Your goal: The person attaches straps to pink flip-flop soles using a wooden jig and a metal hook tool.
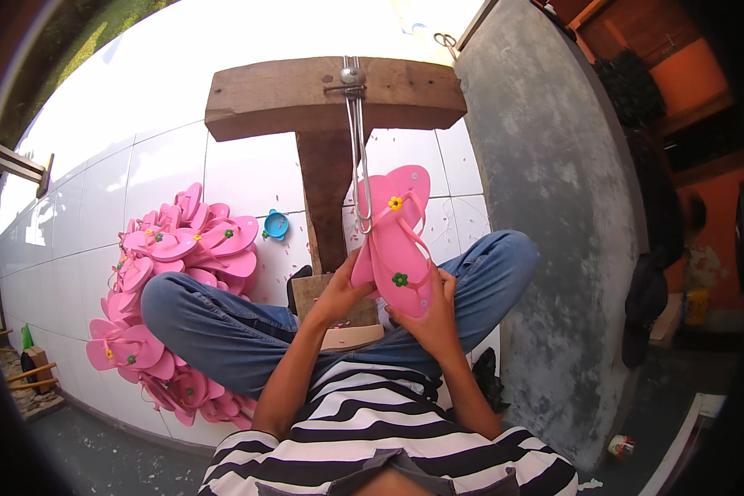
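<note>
A pair of pink flip-flops is up in front of me, the two soles overlapping crosswise. One flip-flop [395, 178] has a yellow flower on its strap, and the other flip-flop [401, 256] has a green flower. My left hand [339, 295] grips the lower left edge of the pair. My right hand [434, 318] is closed round the lower right end of the green-flowered one. Just beyond the pair stands a T-shaped wooden stand [322, 186]. Long bent metal rods [358, 136] hang from its crossbar, their lower end beside the soles.
A big heap of pink flip-flops [174, 248] lies on the white tiles at my left. A small blue bowl [276, 225] stands between heap and stand. To the right runs a grey concrete ledge [546, 207]. Scissors [446, 41] lie beyond the crossbar. Small pink bits dot the tiles.
</note>
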Demonstrator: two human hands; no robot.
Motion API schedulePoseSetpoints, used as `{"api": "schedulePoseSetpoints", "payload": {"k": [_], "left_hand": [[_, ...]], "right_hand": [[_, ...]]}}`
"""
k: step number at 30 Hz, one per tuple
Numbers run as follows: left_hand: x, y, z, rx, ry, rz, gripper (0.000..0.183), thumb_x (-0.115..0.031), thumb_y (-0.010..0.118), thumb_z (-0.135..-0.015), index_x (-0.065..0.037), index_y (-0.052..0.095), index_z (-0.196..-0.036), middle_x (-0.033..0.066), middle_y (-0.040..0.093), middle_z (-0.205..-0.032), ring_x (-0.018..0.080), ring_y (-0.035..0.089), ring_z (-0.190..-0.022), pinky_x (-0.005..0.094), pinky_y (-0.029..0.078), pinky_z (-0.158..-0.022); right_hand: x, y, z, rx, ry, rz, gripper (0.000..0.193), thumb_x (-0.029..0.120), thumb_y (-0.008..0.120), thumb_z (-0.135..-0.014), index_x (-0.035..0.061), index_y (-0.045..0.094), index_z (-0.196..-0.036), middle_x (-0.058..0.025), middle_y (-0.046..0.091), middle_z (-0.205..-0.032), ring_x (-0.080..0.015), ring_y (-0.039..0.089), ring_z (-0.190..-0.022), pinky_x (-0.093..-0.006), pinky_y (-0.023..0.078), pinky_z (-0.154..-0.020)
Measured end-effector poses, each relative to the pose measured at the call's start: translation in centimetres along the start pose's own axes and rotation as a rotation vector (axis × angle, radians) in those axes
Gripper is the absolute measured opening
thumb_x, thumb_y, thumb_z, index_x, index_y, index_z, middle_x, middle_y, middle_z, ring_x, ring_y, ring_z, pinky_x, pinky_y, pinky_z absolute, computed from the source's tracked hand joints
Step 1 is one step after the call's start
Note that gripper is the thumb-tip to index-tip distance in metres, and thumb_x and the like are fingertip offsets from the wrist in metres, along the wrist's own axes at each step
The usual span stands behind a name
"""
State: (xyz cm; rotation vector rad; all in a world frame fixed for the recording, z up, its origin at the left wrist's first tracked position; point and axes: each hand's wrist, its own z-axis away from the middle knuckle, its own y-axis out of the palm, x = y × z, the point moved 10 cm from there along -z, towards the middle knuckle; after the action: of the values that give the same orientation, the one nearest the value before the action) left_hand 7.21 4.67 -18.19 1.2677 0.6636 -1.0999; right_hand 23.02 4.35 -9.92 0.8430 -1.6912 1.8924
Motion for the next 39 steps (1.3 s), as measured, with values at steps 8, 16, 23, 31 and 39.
{"api": "schedulePoseSetpoints", "payload": {"k": [8,16,23,31,39], "left_hand": [[1.4,0.7,1.2,0.074,0.049,-0.084,0.069,-0.003,0.066,-0.089,-0.005,0.031,-0.149,0.0079,0.048,-0.138,0.0159,0.047,-0.127,0.0316,0.04,-0.106],[2.2,-1.7,1.9,-0.022,-0.029,0.31,0.052,-0.006,0.061,-0.093,-0.004,0.04,-0.141,0.0063,0.056,-0.127,0.0135,0.054,-0.118,0.0284,0.044,-0.099],[1.2,-0.8,2.8,0.116,-0.059,0.028,0.048,-0.006,0.059,-0.094,-0.004,0.042,-0.139,0.0042,0.056,-0.124,0.0113,0.053,-0.115,0.0267,0.043,-0.098],[-0.7,-1.4,5.4,0.047,-0.051,0.116,0.047,-0.017,0.065,-0.093,-0.004,0.045,-0.134,0.0064,0.056,-0.122,0.0119,0.051,-0.115,0.0278,0.042,-0.098],[-2.1,-2.6,5.4,-0.125,0.044,-0.199,0.045,-0.017,0.07,-0.091,-0.001,0.048,-0.127,0.0073,0.059,-0.112,0.0127,0.056,-0.103,0.0282,0.047,-0.09]], "right_hand": [[-0.5,2.6,-3.0,-0.218,0.009,-0.22,0.101,0.025,0.088,-0.068,-0.0005,0.03,-0.147,-0.0198,0.032,-0.131,-0.0351,0.04,-0.124,-0.0444,0.039,-0.103],[2.0,2.2,-1.0,-0.152,-0.127,-0.111,0.102,0.025,0.088,-0.068,-0.0015,0.026,-0.145,-0.0209,0.03,-0.132,-0.0364,0.036,-0.125,-0.0461,0.035,-0.105],[0.3,3.1,3.1,-0.147,-0.017,-0.14,0.101,0.025,0.089,-0.066,-0.0019,0.029,-0.143,-0.0199,0.035,-0.128,-0.0348,0.039,-0.123,-0.0452,0.036,-0.104],[1.8,3.5,2.8,-0.17,-0.03,-0.178,0.102,0.022,0.09,-0.066,-0.0007,0.027,-0.142,-0.0186,0.034,-0.13,-0.0326,0.038,-0.123,-0.0443,0.036,-0.104],[2.2,5.5,2.9,-0.098,-0.081,-0.245,0.102,0.022,0.092,-0.063,-0.0006,0.027,-0.138,-0.0204,0.032,-0.129,-0.0339,0.038,-0.121,-0.0442,0.037,-0.103]]}}
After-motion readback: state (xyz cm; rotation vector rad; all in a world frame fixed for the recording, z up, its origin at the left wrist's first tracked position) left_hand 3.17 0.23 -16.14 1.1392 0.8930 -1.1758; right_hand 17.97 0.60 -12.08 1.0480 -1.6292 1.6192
